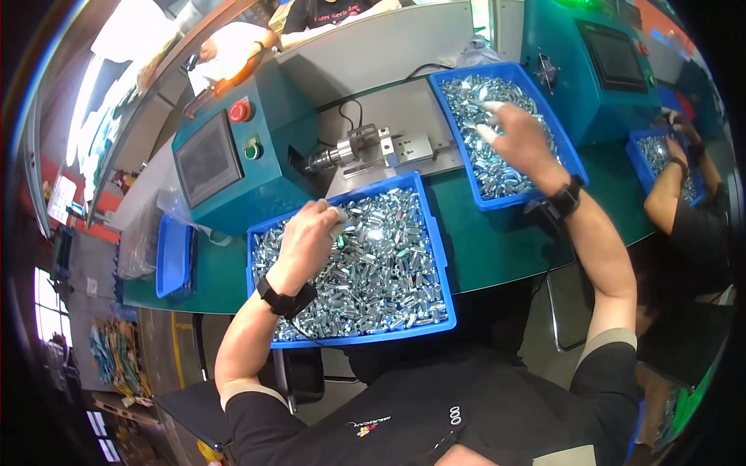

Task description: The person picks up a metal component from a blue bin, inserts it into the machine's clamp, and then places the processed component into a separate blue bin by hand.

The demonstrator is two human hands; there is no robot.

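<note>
My left hand (309, 239) is over the near blue tray (440, 268), which is full of small shiny metal cylindrical parts (381, 268). Its fingers are curled together at the fingertips, and whatever they may hold is hidden. My right hand (522, 144) hovers above a second blue tray (573, 155), farther right, heaped with similar small metal parts (497, 177). Thumb and fingers stand apart there, with white coverings on the tips, and I see nothing between them. Beyond the near tray, a metal chuck and fixture (342, 153) extend from a teal machine (260, 182).
The teal machine carries a dark screen (207, 161) and a red button (240, 111). Another teal machine (556, 74) stands right of the far tray. A stacked blue tray (174, 256) sits at left. At right, a co-worker's arm (666, 190) reaches into a small tray. A grey partition (381, 50) closes the back.
</note>
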